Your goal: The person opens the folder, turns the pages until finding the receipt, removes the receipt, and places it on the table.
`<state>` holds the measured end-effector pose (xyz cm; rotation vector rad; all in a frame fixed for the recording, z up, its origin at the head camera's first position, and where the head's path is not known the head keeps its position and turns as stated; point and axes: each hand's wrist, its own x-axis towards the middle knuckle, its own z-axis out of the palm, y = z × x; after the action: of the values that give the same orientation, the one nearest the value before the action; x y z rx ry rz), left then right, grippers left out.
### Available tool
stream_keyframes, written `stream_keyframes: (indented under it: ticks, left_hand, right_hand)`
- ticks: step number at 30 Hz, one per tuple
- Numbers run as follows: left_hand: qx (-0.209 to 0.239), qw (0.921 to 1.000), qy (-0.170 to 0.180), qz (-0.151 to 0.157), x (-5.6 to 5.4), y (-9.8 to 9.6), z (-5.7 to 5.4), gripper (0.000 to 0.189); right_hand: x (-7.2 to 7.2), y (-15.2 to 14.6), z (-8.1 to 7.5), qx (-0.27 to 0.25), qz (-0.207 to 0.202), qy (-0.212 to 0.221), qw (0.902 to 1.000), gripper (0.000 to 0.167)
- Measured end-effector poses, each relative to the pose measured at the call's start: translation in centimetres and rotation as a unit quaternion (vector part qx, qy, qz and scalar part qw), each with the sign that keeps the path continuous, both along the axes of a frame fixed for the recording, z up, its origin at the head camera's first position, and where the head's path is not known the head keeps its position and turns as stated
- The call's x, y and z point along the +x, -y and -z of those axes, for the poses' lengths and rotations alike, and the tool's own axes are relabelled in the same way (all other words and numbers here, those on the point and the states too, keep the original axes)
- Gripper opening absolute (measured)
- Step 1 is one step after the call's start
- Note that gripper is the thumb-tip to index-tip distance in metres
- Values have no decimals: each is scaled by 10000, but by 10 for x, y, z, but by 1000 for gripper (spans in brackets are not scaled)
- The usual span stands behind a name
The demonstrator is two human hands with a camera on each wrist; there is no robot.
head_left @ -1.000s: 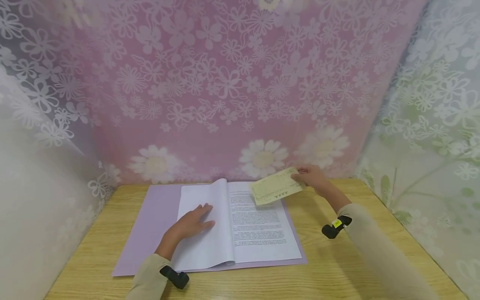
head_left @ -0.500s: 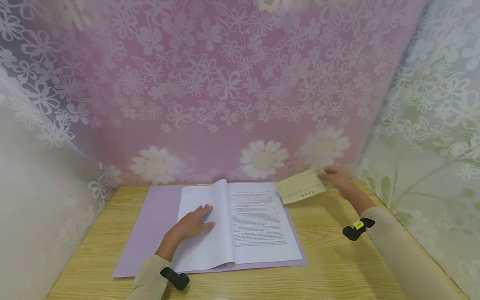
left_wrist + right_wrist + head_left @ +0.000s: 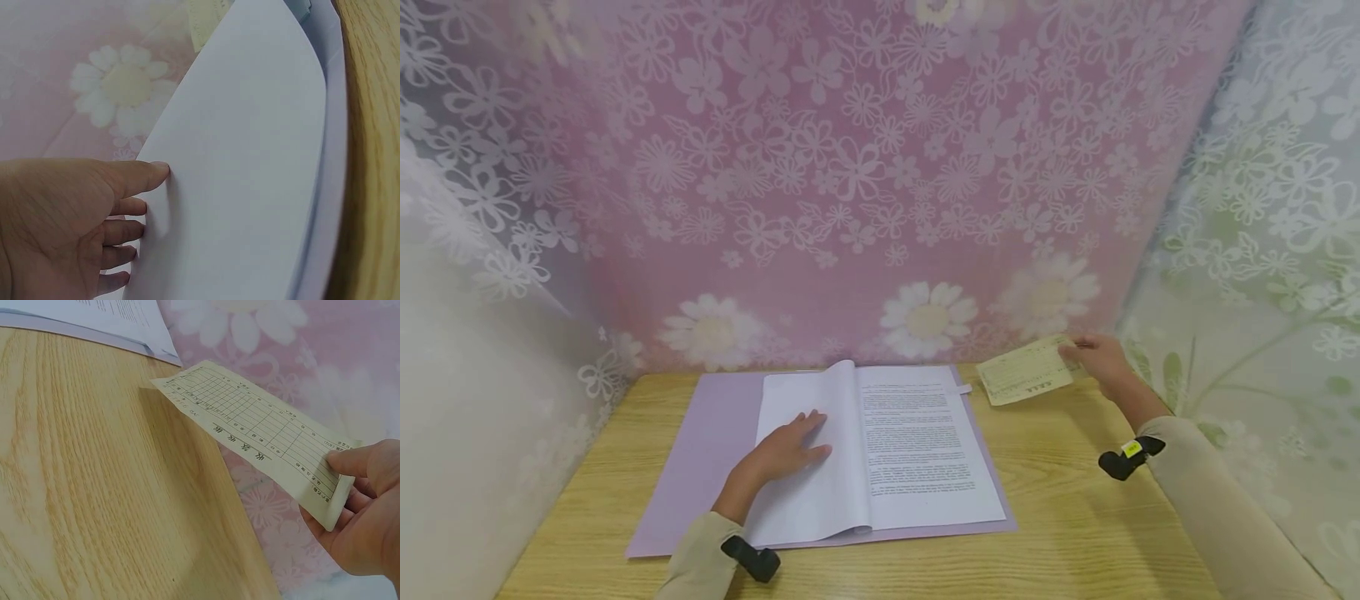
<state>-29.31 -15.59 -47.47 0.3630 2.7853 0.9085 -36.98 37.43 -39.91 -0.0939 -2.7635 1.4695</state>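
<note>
A purple folder (image 3: 711,417) lies spread on the table with a stack of printed sheets (image 3: 917,467) in it. My left hand (image 3: 790,448) rests on a blank white page (image 3: 842,492) turned over to the left, its fingers spread; the left wrist view shows the thumb and fingertips along that white page (image 3: 237,137). At the back right, my right hand (image 3: 1097,360) pinches a pale yellow receipt slip (image 3: 1024,372) by its right end, thumb on top. In the right wrist view the slip (image 3: 250,431) has a printed grid and is held above the tabletop.
A small white tab (image 3: 962,389) sticks out from the right edge of the sheets. The wooden table (image 3: 1075,500) ends at a pink flowered backdrop (image 3: 850,208), with pale flowered sheets (image 3: 1277,333) at the sides.
My right hand has carried the receipt slip rightward, off the printed sheets and over the table, uncovering the white tab. My left hand has stayed in place on the page.
</note>
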Motion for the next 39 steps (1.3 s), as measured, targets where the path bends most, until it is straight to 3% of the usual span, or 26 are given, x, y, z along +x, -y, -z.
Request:
stream_keyframes:
  ticks: [6, 16, 29, 33, 39]
  left_hand:
    - [22, 10000, 7, -19, 2, 0, -3, 67]
    - [13, 10000, -25, 9, 1, 0, -2, 67]
    - [12, 10000, -45, 2, 0, 0, -1, 66]
    - [33, 10000, -29, 5, 1, 0, -1, 67]
    - [45, 10000, -43, 43, 1, 1, 1, 67]
  right_hand:
    - [-1, -10, 7, -11, 190, -163, 9997, 66]
    - [-2, -20, 21, 65, 117, -155, 9998, 61]
    - [-9, -22, 48, 806, 138, -971, 9919, 34]
    - [-9, -22, 55, 926, 110, -1013, 9905, 26]
    - [-9, -21, 63, 1194, 18, -950, 9883, 27]
